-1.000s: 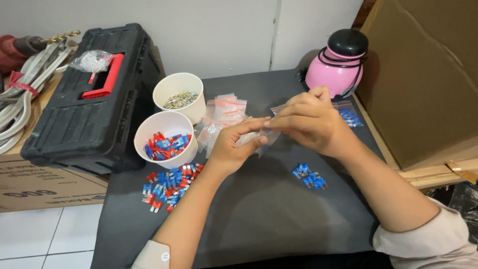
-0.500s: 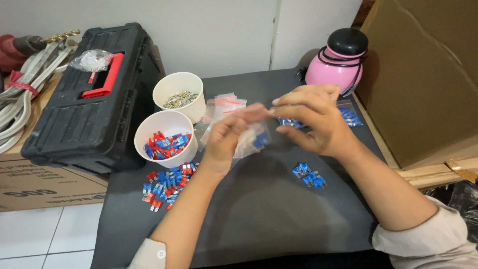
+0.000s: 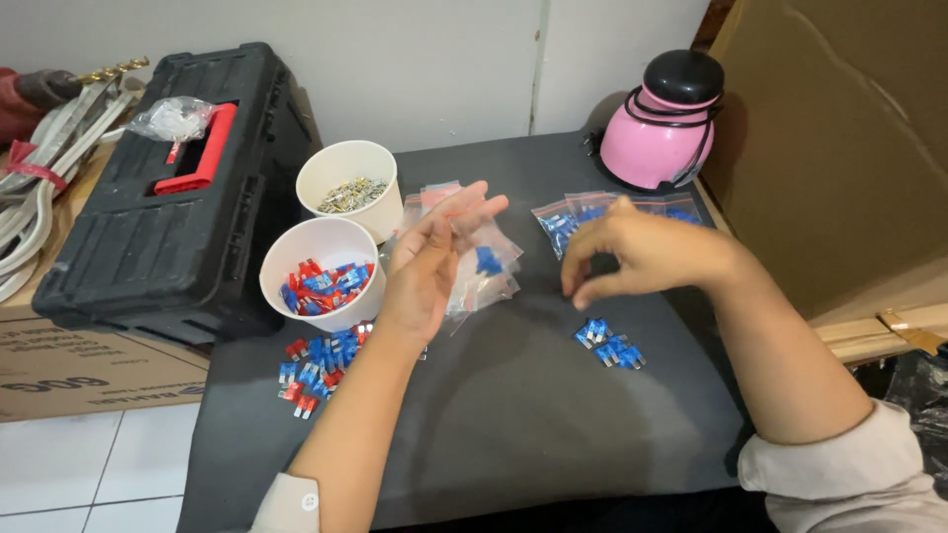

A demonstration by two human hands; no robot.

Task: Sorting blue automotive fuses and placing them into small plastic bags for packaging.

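Note:
My left hand (image 3: 432, 268) is raised over the dark mat (image 3: 513, 415), palm turned right and fingers spread. A small clear bag with a blue piece inside (image 3: 484, 263) sits just beside its palm, on a heap of clear zip bags (image 3: 472, 286); I cannot tell if they touch. My right hand (image 3: 642, 252) hovers with fingers curled downward and nothing visible in them. Below it lies a small pile of blue fuses (image 3: 610, 343). Filled bags of blue pieces (image 3: 573, 215) lie behind the right hand.
A white cup of red and blue fuses (image 3: 321, 271) and a white cup of metal bits (image 3: 351, 188) stand left of my hands, with loose fuses (image 3: 316, 365) in front. A black toolbox (image 3: 168, 197), a pink jug (image 3: 657, 128) and a cardboard sheet (image 3: 839, 128) ring the mat.
My hands were together at a clear bag; now they have drawn apart. The bag with the blue piece is beside my left palm, and my right hand has moved right and lower.

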